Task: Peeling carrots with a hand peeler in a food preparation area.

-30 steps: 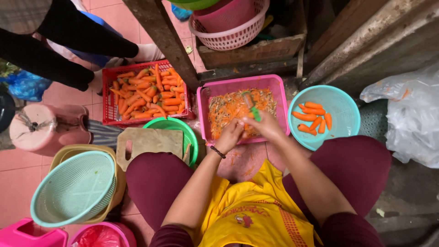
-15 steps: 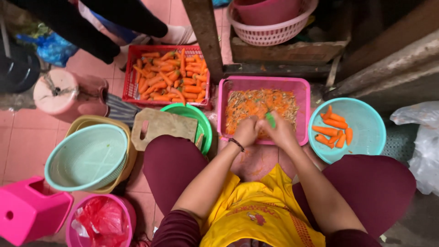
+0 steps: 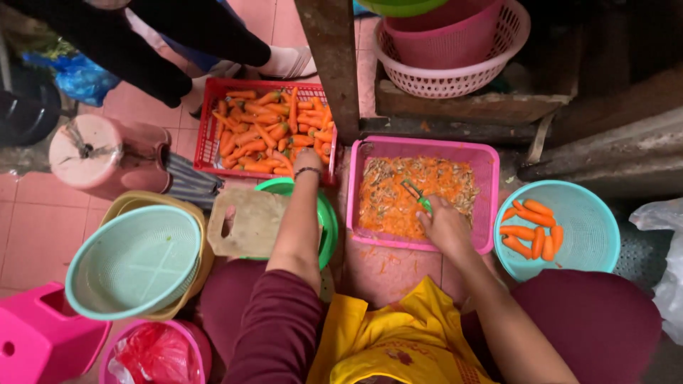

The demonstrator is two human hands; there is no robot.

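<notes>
1. Two hands were split between two baskets: the left hand (image 3: 307, 162) reached to the near edge of the red crate (image 3: 206, 128) of unpeeled carrots (image 3: 267, 135), while the right hand (image 3: 442, 226) waited over the pink tray (image 3: 491, 171) of peelings.
2. Judged from this, the step in hand was fetching a fresh carrot between peelings.
3. Left fingers were curled down at the crate's rim among the carrots; whether they had closed on one could not be told.
4. Right fingers were clenched around a green peeler (image 3: 418, 198), its blade pointing over the peelings.
5. Next would come a firm pinch on one carrot and a lift clear of the crate rim, back across to the tray.
6. Six or so peeled carrots (image 3: 530, 229) lay in the teal bowl (image 3: 590, 213), to the right of the tray.
</notes>
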